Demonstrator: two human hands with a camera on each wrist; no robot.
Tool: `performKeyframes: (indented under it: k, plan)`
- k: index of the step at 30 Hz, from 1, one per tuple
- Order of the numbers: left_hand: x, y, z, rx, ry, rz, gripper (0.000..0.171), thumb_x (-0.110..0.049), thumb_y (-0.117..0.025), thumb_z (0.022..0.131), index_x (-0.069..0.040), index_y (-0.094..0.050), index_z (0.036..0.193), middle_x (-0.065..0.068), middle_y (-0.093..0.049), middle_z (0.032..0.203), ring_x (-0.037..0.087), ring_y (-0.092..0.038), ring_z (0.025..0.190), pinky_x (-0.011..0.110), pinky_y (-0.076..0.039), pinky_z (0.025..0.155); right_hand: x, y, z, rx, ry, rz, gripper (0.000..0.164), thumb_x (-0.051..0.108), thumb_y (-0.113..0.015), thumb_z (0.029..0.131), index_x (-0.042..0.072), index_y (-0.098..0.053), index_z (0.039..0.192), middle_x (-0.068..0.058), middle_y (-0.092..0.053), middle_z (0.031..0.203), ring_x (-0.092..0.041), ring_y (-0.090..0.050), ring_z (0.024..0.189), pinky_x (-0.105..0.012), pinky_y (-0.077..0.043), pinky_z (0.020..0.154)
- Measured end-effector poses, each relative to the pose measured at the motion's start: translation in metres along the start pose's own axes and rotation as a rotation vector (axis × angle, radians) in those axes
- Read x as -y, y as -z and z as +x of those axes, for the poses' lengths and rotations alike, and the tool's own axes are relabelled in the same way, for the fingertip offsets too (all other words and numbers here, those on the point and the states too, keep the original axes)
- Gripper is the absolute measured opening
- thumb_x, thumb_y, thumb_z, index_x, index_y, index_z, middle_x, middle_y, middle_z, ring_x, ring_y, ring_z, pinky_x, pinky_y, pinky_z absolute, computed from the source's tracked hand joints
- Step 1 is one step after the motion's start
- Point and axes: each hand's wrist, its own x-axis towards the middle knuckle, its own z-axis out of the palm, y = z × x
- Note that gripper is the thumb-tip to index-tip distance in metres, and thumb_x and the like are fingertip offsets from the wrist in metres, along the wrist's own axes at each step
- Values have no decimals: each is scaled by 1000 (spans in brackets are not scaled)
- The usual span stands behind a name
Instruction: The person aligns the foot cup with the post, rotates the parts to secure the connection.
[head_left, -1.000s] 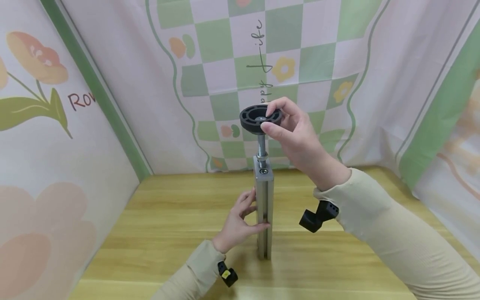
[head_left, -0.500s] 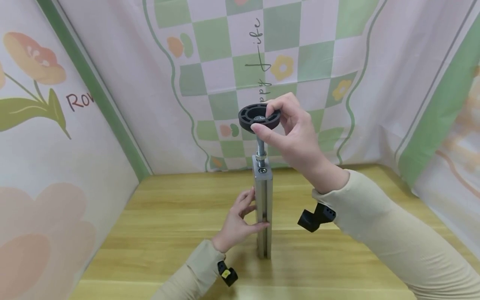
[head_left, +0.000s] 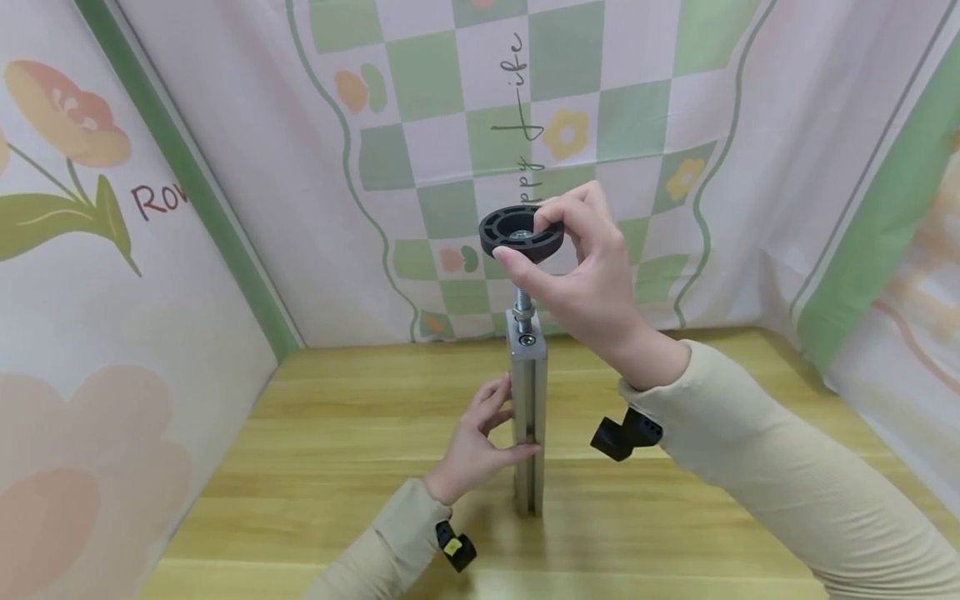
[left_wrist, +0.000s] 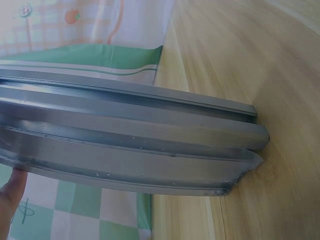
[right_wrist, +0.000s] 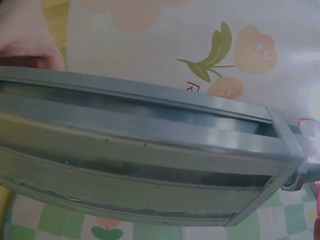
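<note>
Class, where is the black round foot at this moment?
In the head view, slightly right of centre, the black round foot tops the threaded rod above the upright metal profile, its rim pinched by the right hand.

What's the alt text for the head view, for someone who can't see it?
A person's right hand pinches a round black disc atop a threaded rod at the upper end of an upright metal profile. The left hand grips the profile lower down. Below is a wood-grain table; behind, green-and-white checked fabric.
</note>
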Motion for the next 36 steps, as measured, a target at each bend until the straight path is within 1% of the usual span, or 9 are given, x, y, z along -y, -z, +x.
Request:
performKeyframes:
  k: [3, 6, 12, 17, 20, 23, 29, 34, 36]
  plan:
    - [0, 0, 0, 0, -3, -4, 109, 13, -73, 72, -46, -19, 146, 23, -34, 138, 25, -52, 115, 37, -48, 97, -3, 1, 0, 21, 29, -11, 26, 0, -73, 73, -10, -51, 84, 10, -39, 91, -11, -43, 91, -17, -43, 77]
    - [1, 1, -1, -1, -3, -4, 108, 13, -73, 72, -45, -20, 146, 23, -35, 137, 25, -52, 116, 37, -48, 97, -6, 4, 0, 64, 19, 10, 36, 12, -75, 77, -11, -52, 92, 10, -42, 96, -13, -46, 94, -18, -45, 79]
    - [2, 0, 0, 3, -17, -3, 109, 14, -73, 72, -46, -19, 146, 24, -35, 137, 13, -48, 118, 39, -47, 98, -12, 8, 0, 128, -61, 147, 53, 32, -76, 79, -1, -51, 112, 1, -54, 107, -15, -54, 95, -22, -44, 88]
    - [3, 0, 1, -3, -26, -1, 110, 15, -73, 71, -46, -20, 145, 25, -35, 136, 14, -51, 115, 38, -48, 97, -17, 7, 2, 149, -63, 243, 59, 46, -70, 82, 5, -47, 118, -3, -55, 107, -15, -55, 95, -22, -46, 86]
    - [3, 0, 0, -3, -26, -6, 110, 15, -73, 71, -46, -21, 145, 26, -34, 136, 16, -54, 114, 38, -48, 97, -18, 9, 5, 163, -89, 295, 42, 36, -59, 91, 6, -48, 119, -8, -52, 114, -17, -53, 102, -22, -46, 85]
    - [3, 0, 0, -3, -17, -17, 109, 15, -73, 71, -47, -21, 144, 26, -34, 137, 18, -54, 114, 37, -48, 97, -19, 12, 10, 201, -148, 398, 32, 22, -51, 90, 7, -52, 118, -11, -48, 121, -19, -51, 108, -26, -44, 90]
    - [2, 1, 0, -5, -19, -22, 109, 14, -73, 71, -47, -21, 145, 26, -34, 136, 18, -53, 115, 37, -48, 96, -24, 19, 19, 354, -292, 680, 34, 27, -54, 89, 14, -54, 120, -10, -51, 123, -22, -57, 106, -35, -38, 99]
    - [2, 0, 1, -3, -22, -23, 110, 14, -73, 71, -49, -21, 144, 26, -34, 137, 18, -54, 115, 37, -49, 96, -31, 20, 20, 448, -335, 907, 37, 25, -53, 90, 14, -52, 126, -9, -52, 128, -23, -54, 112, -35, -39, 101]
    - [2, -1, 1, -2, -22, -23, 110, 14, -73, 71, -49, -21, 144, 26, -33, 137, 20, -54, 114, 37, -49, 96, -33, 20, 20, 466, -334, 948, 37, 23, -52, 90, 14, -53, 126, -9, -51, 130, -22, -54, 112, -35, -39, 102]
